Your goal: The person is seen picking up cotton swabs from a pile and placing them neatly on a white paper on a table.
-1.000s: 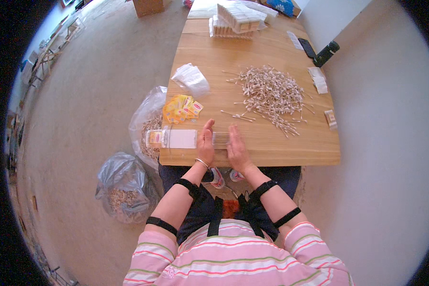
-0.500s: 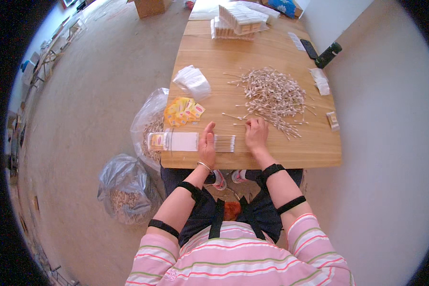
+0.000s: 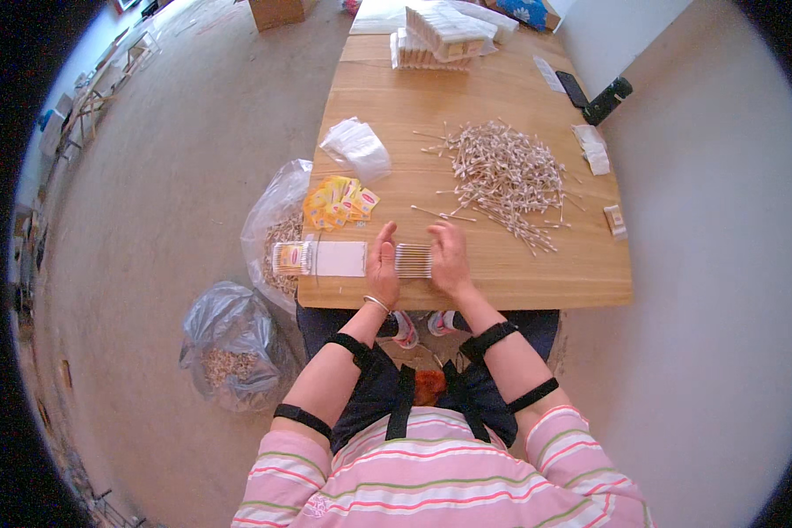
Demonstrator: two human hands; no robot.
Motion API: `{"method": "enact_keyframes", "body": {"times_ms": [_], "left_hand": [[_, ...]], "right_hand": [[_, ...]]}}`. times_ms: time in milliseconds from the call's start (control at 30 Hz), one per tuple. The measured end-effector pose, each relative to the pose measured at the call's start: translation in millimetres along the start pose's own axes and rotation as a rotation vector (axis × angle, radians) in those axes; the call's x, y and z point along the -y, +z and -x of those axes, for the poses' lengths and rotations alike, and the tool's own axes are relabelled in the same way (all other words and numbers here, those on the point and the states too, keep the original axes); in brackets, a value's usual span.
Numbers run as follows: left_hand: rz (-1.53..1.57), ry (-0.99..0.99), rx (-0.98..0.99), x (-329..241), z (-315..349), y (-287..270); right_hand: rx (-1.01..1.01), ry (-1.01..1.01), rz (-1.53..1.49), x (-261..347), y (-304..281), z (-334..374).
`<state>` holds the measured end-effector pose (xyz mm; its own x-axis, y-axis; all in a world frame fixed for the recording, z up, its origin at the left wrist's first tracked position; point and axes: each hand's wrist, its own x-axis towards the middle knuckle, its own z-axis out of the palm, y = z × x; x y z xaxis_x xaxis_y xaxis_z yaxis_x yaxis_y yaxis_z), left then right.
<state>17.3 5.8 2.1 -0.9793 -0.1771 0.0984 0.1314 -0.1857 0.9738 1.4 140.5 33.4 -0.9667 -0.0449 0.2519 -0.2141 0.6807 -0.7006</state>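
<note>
Both hands at the desk's near edge: left hand and right hand press in from either side on a neat row of swabs, each grip flat against its ends. Swab pile lies just beyond; white tray sits left.

Light wooden table, pale speckled floor, white wall, bright even daylight.
</note>
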Motion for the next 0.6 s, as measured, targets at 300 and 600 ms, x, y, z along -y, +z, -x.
{"method": "enact_keyframes", "body": {"times_ms": [300,600], "left_hand": [[-0.046,-0.01,0.069,-3,-2,-1],[-0.005,-0.033,0.062,-2,-3,-6]], "right_hand": [[-0.07,0.143,-0.444,15,23,20],[0.207,-0.105,0.341,14,2,38]]}}
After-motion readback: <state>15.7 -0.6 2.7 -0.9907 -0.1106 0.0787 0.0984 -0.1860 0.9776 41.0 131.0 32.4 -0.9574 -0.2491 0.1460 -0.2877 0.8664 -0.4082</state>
